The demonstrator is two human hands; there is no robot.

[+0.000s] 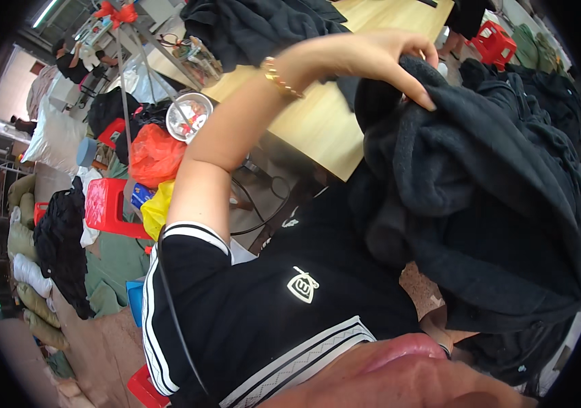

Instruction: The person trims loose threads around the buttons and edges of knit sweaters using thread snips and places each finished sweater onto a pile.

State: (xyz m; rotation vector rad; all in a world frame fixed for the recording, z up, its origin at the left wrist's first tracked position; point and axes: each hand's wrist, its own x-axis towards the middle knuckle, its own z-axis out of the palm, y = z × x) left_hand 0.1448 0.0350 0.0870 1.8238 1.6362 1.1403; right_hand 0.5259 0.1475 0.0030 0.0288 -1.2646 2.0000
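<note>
From my head, my left hand [379,58] grips the edge of a black fleece-lined garment [515,160] between thumb and fingers, bunched to the right of the pale wooden table [314,139]. The cloth blocks much of that side; my right hand is hidden, so I can't tell its state. My forearm crosses in front of the table, which bears a dark cloth heap [256,30]. Beyond my arm are a white bowl [190,117] of scraps, 1 red plastic bag [158,155], 1 yellow plastic bag [159,212] and a red plastic stool [108,204]. My black shirt [345,258] bears a pale shield emblem [301,285].
</note>
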